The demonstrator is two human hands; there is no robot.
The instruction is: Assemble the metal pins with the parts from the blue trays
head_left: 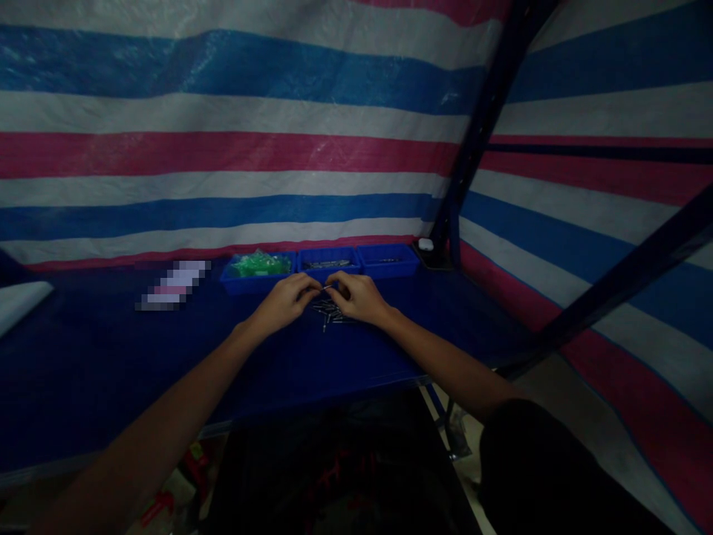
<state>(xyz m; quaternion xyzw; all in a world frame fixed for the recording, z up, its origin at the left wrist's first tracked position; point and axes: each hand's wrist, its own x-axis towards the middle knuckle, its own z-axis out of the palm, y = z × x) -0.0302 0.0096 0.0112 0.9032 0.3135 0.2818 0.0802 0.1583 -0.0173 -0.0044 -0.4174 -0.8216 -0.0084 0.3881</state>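
My left hand and my right hand meet over a small heap of thin metal pins on the dark blue table. Both hands have their fingers curled and pinched together, and a small metal pin shows between the fingertips. Just behind the hands stand three blue trays in a row: the left tray holds green plastic parts, the middle tray and the right tray hold a few dark metal pieces.
A striped red, white and blue tarpaulin closes off the back and right. Dark blue frame posts rise at the table's right corner, with a small white object at the base. A pale sheet lies far left.
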